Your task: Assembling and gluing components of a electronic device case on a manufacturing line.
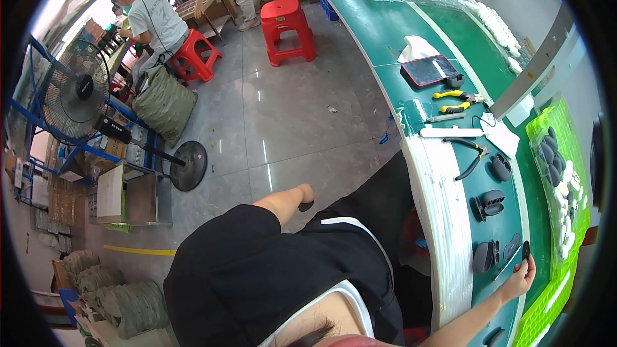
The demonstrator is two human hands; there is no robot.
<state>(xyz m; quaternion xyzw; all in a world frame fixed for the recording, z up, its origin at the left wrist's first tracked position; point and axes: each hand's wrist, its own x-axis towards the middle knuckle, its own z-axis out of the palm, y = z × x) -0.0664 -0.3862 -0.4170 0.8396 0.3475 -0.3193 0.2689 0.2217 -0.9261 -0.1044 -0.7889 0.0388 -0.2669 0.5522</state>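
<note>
My left hand (306,191) hangs over the floor, its fingers curled around a small dark piece (306,206) that is mostly hidden. Over the bench's right side my right hand (519,279) pinches a small black oval piece (526,250). Beside it lie a dark flat piece (512,245), a thin light strip or tool (506,265) and an open black earbud-type case (483,257). Farther up the bench are another open black case (493,202) and a black case (500,167).
The green bench (398,32) carries black-handled pliers (474,154), yellow-handled pliers (453,101), a phone-like device (429,71) and a bright green tray (540,305) of black and white pieces. A standing fan (83,87), red stools (287,31) and seated co-workers (154,22) are to the left.
</note>
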